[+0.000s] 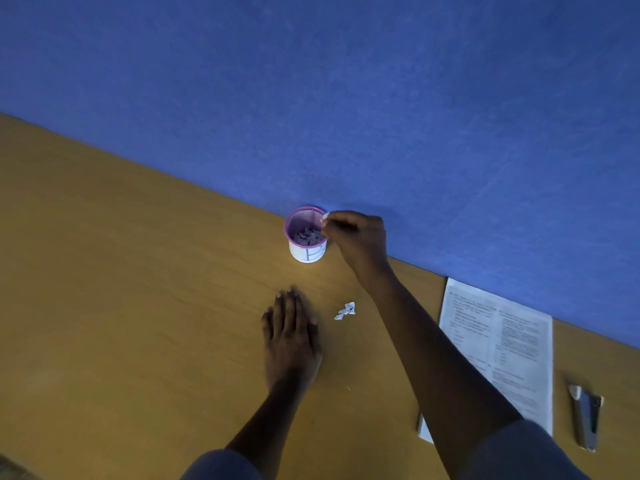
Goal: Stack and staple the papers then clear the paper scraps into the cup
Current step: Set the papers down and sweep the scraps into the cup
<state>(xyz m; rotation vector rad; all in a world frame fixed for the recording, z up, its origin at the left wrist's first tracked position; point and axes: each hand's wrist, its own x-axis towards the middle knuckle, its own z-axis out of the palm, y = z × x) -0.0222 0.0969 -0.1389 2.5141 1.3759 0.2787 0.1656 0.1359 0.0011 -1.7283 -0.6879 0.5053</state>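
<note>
A small cup (307, 252) with a pink mesh rim and a white band stands at the back of the wooden desk, against the blue wall. Several paper scraps lie inside it. My right hand (356, 237) is at the cup's right rim and pinches a small white scrap (325, 216) over the opening. My left hand (290, 332) lies flat on the desk, fingers straight, in front of the cup. One crumpled white scrap (346, 310) lies on the desk between my two arms. The stacked printed papers (509, 344) lie to the right, partly under my right forearm.
A grey stapler (586, 415) lies on the desk right of the papers. The blue wall (381, 98) runs along the desk's far edge. Bare desk (121, 289) stretches to the left.
</note>
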